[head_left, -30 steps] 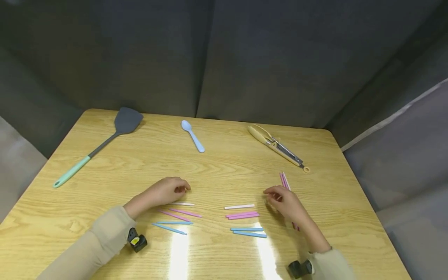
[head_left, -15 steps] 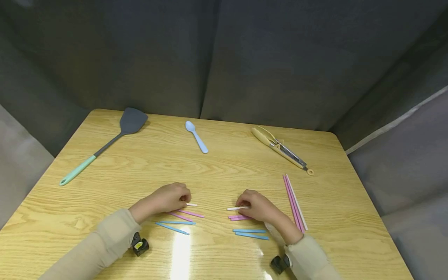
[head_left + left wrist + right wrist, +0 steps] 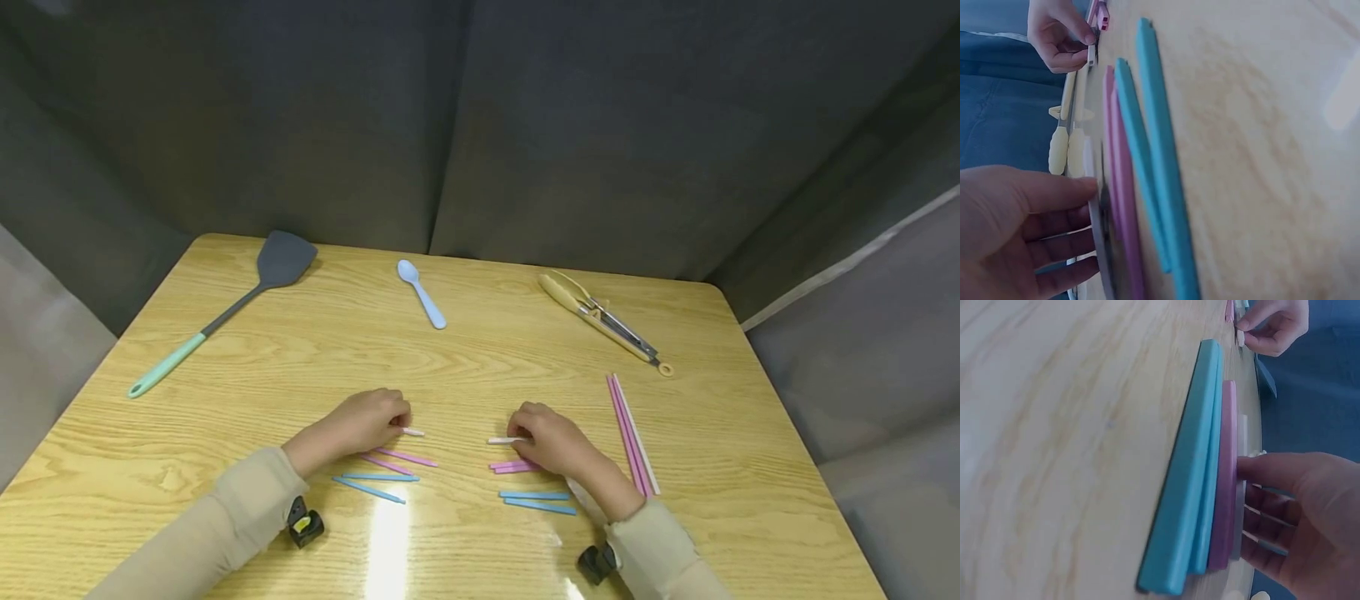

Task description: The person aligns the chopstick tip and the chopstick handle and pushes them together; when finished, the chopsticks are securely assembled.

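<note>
My left hand pinches a thin white stick between thumb and fingertips; only its right end shows in the head view. Opposite it, my right hand pinches a second white stick, whose left end sticks out past the fingers. In the right wrist view that thumb presses along the near side of the stick. Just nearer than the left hand lie two pink sticks and two blue sticks, slightly fanned. By the right hand are matching pink sticks, partly covered, and blue sticks.
Longer pink sticks and a longer white stick lie right of the right forearm. Along the back are a spatula with a green handle, a light blue spoon and yellow-tipped tongs. Dark curtains hang behind the table.
My right hand has moved left from beside the longer sticks to the short white one. Both hands have taken hold of white sticks, which have shifted slightly toward the far side.
</note>
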`<act>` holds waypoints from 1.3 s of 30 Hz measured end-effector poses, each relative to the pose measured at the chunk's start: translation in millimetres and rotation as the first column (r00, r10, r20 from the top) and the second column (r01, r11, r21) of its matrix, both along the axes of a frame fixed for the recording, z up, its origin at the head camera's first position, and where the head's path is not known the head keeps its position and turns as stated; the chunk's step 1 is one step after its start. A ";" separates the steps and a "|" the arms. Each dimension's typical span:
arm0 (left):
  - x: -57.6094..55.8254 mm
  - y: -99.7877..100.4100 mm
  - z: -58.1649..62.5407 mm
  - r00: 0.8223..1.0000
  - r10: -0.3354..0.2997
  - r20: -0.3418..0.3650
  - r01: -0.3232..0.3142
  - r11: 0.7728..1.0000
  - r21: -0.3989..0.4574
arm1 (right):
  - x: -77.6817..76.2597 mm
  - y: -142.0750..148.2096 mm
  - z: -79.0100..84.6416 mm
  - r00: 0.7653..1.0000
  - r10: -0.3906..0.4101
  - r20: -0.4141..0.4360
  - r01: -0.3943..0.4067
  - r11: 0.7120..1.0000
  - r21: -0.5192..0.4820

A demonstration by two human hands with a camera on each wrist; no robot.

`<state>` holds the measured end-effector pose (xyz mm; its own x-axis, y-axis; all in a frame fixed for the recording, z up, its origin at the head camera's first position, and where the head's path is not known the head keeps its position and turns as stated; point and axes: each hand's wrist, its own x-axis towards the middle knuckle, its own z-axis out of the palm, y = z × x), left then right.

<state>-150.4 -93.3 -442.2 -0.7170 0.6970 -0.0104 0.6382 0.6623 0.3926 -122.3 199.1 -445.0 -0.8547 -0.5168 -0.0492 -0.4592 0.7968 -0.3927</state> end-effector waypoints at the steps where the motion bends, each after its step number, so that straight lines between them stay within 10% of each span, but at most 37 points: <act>1: -0.4 0.3 0.9 1.000 0.001 -0.007 -0.001 1.000 0.009 | -0.3 0.4 0.7 1.000 -0.007 -0.004 0.007 1.000 0.000; 11: -5.0 3.8 9.6 0.992 0.117 0.050 -0.122 0.985 0.122 | -8.1 7.3 19.9 0.992 -0.118 0.055 0.121 0.990 -0.070; 19: -8.5 6.6 26.7 0.928 0.326 0.177 -0.366 0.884 0.292 | -13.0 12.2 31.7 0.986 -0.153 0.074 0.164 0.966 -0.199; 39: -7.2 15.0 53.7 0.952 0.304 0.033 -0.284 0.838 0.467 | -17.0 15.6 55.4 0.992 -0.128 0.006 0.120 0.914 -0.387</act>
<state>-157.6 -78.3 -388.6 -0.8818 0.3702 0.2923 0.4641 0.5708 0.6773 -139.3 214.7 -389.6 -0.9120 -0.3818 0.1497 -0.3770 0.6366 -0.6728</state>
